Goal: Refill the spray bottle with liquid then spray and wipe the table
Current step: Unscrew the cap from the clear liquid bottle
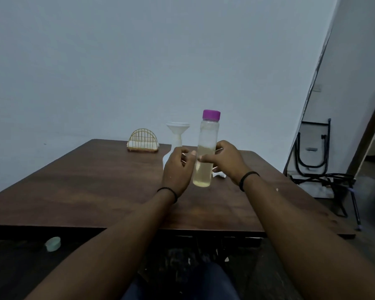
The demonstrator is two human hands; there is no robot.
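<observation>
I grip the capped bottle (pixel 206 148) upright in my right hand (pixel 222 162), left hand (pixel 178 169) loosely curled, empty; uncap first, pour slowly into funnel (pixel 178 132).

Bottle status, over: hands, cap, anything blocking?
Right hand holds the bottle mid-body; left hand beside it, fingers curled, contact unclear. Purple cap on. Funnel stands behind; nothing blocking.

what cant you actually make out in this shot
Head view only:
- Spray bottle: its white body is mostly hidden behind the left hand; only the funnel on top shows.
- White object on the table: hidden behind the right hand and the clear bottle.
- Right hand's fingers: whether they grip the bottle or just touch it.
- Green item below the table edge: too dark and blurred.
</observation>
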